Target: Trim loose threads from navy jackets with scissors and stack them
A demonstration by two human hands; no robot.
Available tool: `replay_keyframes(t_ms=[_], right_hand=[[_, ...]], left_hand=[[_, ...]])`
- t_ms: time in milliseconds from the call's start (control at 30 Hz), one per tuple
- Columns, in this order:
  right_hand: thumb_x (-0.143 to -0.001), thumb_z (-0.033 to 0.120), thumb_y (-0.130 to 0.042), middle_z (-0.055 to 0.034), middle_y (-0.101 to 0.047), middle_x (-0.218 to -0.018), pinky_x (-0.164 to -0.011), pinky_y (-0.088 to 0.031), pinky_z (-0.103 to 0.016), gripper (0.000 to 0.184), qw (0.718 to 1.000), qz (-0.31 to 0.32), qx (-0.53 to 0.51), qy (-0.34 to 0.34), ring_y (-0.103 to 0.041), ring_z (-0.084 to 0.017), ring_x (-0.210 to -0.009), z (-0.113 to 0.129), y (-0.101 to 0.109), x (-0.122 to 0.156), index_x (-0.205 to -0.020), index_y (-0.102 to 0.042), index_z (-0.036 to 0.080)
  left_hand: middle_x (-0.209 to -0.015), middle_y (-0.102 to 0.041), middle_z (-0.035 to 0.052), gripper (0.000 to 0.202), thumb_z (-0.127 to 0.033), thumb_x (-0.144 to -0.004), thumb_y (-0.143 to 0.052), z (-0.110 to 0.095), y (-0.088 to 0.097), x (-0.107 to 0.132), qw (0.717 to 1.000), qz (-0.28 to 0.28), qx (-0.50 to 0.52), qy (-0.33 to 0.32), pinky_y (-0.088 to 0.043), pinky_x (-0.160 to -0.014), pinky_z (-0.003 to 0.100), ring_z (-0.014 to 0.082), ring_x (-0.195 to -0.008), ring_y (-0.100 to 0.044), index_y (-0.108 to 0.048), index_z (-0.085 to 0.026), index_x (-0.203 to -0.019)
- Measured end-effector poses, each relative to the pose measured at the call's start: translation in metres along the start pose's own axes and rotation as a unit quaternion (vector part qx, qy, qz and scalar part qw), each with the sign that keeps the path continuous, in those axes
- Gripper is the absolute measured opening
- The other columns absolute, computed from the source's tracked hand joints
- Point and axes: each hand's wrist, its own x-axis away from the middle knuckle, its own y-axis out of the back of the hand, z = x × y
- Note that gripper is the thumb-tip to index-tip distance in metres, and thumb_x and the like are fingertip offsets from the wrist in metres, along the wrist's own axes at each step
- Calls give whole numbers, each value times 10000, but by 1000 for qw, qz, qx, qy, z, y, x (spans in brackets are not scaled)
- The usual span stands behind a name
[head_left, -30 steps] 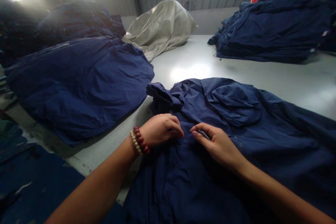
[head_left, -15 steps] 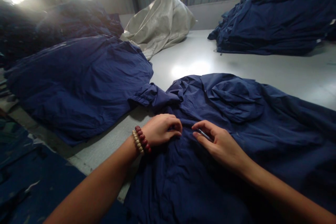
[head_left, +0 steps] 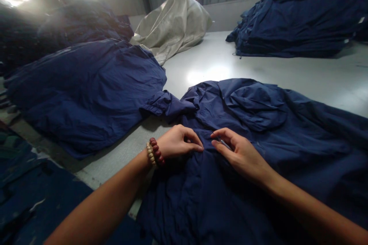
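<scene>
Slantwise, tool (head_left: 224, 144) in right hand (head_left: 247, 157), pointing leftward

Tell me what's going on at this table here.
A person is working with both hands over a crumpled navy cloth on a pale table. The right hand holds a slim, dark tool; the left hand has its fingertips at the cloth, though whether they pinch it is unclear. More navy fabric lies to the left, and a navy stack sits at the back right.
</scene>
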Motion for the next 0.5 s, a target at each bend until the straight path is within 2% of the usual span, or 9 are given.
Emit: replay_keyframes(t_ms=[100, 267, 333, 400, 500], right_hand=[[-960, 514, -628, -37, -722, -938, -784, -526, -335, 321, 1000, 2, 4, 10, -682, -221, -889, 5, 1, 3, -1108, -618, 229], [-1007, 500, -560, -45, -724, -970, -795, -520, -332, 298, 999, 22, 32, 32, -688, -210, -890, 13, 5, 8, -1120, -590, 226], [-1012, 501, -549, -40, -717, -952, -797, -511, -337, 291, 998, 27, 50, 32, -678, -205, -872, 13, 5, 8, -1100, -603, 229], [-1003, 516, -560, -24, -697, -892, -753, -496, -327, 303, 998, 23, 51, 23, -653, -191, -812, 11, 4, 8, -1087, -616, 230], [-983, 569, -569, 2, -637, -799, -626, -448, -297, 366, 1000, -5, -3, -8, -581, -161, -696, 6, 4, 5, -1093, -620, 224]], left_hand=[[-848, -793, 15, 87, -244, -850, -798, 1, 1, -1, 999, -6, 34, 38, -485, -794, 241, 166, -846, -701, -825, -163, -862], [-850, -774, 16, 91, -207, -895, -716, 1, -3, -2, 996, -76, -36, 23, -458, -730, 237, 148, -786, -658, -789, -153, -885], [-852, -768, 18, 90, -202, -904, -708, 1, -4, -2, 995, -86, -50, 26, -452, -720, 239, 148, -784, -647, -783, -153, -892], [-862, -767, 17, 82, -203, -906, -718, 2, -3, -1, 996, -72, -43, 17, -460, -742, 240, 152, -810, -656, -785, -158, -893], [-907, -760, 18, 57, -224, -879, -784, 2, 1, 2, 999, -13, -39, -17, -472, -778, 238, 153, -855, -663, -814, -179, -898]])
